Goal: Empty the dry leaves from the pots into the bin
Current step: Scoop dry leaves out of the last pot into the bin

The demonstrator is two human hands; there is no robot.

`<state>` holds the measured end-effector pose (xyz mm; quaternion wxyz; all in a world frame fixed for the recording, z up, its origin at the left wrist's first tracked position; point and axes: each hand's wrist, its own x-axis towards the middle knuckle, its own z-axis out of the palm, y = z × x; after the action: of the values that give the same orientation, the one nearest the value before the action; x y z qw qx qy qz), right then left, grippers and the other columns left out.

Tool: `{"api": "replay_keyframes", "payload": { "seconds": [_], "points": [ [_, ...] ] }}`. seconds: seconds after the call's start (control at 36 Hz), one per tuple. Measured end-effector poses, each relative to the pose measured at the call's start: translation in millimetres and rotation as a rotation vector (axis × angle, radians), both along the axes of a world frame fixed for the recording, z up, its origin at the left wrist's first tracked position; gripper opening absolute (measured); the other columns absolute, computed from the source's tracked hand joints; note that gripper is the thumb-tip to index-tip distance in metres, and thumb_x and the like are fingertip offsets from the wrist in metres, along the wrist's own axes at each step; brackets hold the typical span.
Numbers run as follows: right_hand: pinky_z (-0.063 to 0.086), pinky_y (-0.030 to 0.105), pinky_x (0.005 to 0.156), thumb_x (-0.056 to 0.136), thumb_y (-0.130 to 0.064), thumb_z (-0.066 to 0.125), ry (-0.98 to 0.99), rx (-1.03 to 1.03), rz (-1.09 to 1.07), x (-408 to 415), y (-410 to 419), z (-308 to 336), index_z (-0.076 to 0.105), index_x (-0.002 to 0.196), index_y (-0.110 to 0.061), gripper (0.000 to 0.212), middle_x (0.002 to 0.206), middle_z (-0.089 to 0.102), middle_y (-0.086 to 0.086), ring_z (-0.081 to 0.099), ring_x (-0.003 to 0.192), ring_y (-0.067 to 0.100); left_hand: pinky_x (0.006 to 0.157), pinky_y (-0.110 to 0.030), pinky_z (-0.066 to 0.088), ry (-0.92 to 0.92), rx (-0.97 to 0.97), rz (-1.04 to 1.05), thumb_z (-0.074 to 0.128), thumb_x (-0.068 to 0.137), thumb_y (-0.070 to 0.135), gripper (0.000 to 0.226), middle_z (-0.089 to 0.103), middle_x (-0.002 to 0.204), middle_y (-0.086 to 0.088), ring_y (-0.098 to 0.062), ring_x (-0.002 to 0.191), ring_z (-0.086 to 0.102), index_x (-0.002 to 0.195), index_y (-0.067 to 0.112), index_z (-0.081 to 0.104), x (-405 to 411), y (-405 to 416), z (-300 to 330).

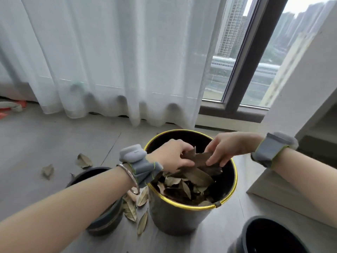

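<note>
Seen from above, looking down at two bare forearms reaching over a bin on a grey floor, white curtain and window beyond.

Left hand over the bin's far-left rim, fingers curled and pinching one end of a bunch of dry leaves. Right hand opposite, fingertips pressed down on the other end of the same bunch — held just above the bin's mouth, not yet dropped.

Inside the bin, a loose brown pile of leaves, roughly half full. Near left, touching the bin's side, a dark pot, mostly hidden under the left forearm. Near right, apart from the bin, a second dark pot, looking empty so far as visible. Stray leaves on the floor between left pot and bin, two more farther left.

Likely very light, stiff and brittle — apt to crumble if squeezed and to flutter aside if dropped from height. Best gathered in loose handfuls, cupped from below, released low inside the rim.
</note>
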<state>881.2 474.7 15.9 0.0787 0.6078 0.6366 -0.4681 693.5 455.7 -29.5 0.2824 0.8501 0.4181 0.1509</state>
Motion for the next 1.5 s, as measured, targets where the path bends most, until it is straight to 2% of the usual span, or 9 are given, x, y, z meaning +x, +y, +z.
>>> {"api": "replay_keyframes", "payload": {
  "seconds": [0.14,0.25,0.5,0.72,0.86,1.0,1.11,1.25,1.5],
  "points": [
    [0.055,0.022,0.076,0.083,-0.003,0.067,-0.168,0.101,0.055,-1.1,-13.5,-26.1,0.070,0.090,-0.015,0.014,0.083,0.065,0.002,0.064,0.082,0.018,0.091,-0.034,0.050,0.172,0.006,-0.027,0.065,0.087,0.022,0.021,0.067,0.108,-0.003,-0.020,0.100,0.062,0.107,0.017,0.066,21.6,-3.3,-18.0],
    [0.047,0.019,0.068,0.085,-0.010,0.065,-0.368,0.279,0.140,-11.3,-21.2,-41.3,0.068,0.112,-0.013,0.027,0.096,0.065,0.004,0.056,0.083,0.015,0.090,-0.037,0.052,0.368,0.036,-0.026,0.065,0.085,0.027,0.025,0.066,0.110,-0.002,-0.023,0.102,0.062,0.109,0.021,0.065,27.9,-0.4,-32.3],
    [0.048,0.028,0.090,0.092,-0.007,0.050,-0.518,0.296,0.216,-28.3,-27.1,-66.4,0.060,0.123,-0.004,0.032,0.119,0.063,0.014,0.060,0.110,0.026,0.089,-0.034,0.047,0.568,-0.041,-0.073,0.066,0.085,0.033,0.044,0.061,0.121,-0.008,-0.025,0.110,0.058,0.123,0.012,0.056,23.1,5.5,-37.4],
    [0.056,0.030,0.082,0.087,0.005,0.047,-0.372,0.344,0.095,-29.7,-6.6,-43.9,0.061,0.123,-0.012,0.042,0.119,0.064,0.009,0.065,0.103,0.027,0.091,-0.029,0.051,0.306,-0.081,0.007,0.073,0.080,0.026,0.039,0.068,0.111,0.000,-0.014,0.100,0.064,0.116,0.017,0.062,-11.8,16.8,-13.9],
    [0.060,0.029,0.066,0.082,0.006,0.053,-0.177,0.489,0.007,-44.0,12.0,-36.4,0.066,0.098,-0.012,0.027,0.101,0.071,0.014,0.069,0.078,0.026,0.069,-0.004,0.046,-0.036,-0.038,0.178,0.069,0.083,0.016,0.018,0.072,0.092,0.002,-0.007,0.078,0.064,0.101,0.016,0.069,-51.4,16.6,2.8],
    [0.055,0.020,0.049,0.086,-0.001,0.055,0.113,0.649,-0.037,-95.1,18.5,-29.4,0.065,0.090,-0.005,0.011,0.072,0.070,0.017,0.068,0.061,0.031,0.066,-0.018,0.055,-0.166,-0.070,0.381,0.065,0.087,0.016,0.008,0.073,0.083,-0.006,-0.013,0.073,0.067,0.094,0.013,0.069,-112.0,15.9,6.5],
    [0.058,0.026,0.057,0.086,-0.006,0.059,0.255,0.763,0.029,-143.9,7.0,-24.9,0.067,0.086,-0.006,0.008,0.063,0.065,0.004,0.069,0.061,0.026,0.063,-0.012,0.055,0.074,-0.293,0.433,0.062,0.090,0.018,0.016,0.070,0.087,-0.005,-0.006,0.068,0.066,0.101,0.007,0.067,-153.0,10.6,-4.7],
    [0.056,0.031,0.076,0.082,-0.017,0.065,0.165,0.683,0.275,-207.7,-12.4,-44.4,0.068,0.099,-0.009,0.019,0.090,0.067,0.004,0.065,0.080,0.020,0.092,-0.026,0.049,0.630,-0.363,0.376,0.070,0.082,0.035,0.045,0.065,0.120,0.001,-0.017,0.108,0.062,0.123,0.019,0.059,-186.9,-10.9,-36.2],
    [0.047,0.030,0.071,0.083,-0.030,0.067,-0.294,0.475,0.709,-263.2,-39.8,-100.4,0.059,0.113,-0.004,0.041,0.106,0.062,0.010,0.061,0.095,0.024,0.086,-0.036,0.054,0.851,-0.260,0.341,0.073,0.071,0.044,0.057,0.061,0.117,-0.004,-0.025,0.104,0.063,0.120,0.018,0.055,-200.4,-32.6,-88.8]
  ]
}}
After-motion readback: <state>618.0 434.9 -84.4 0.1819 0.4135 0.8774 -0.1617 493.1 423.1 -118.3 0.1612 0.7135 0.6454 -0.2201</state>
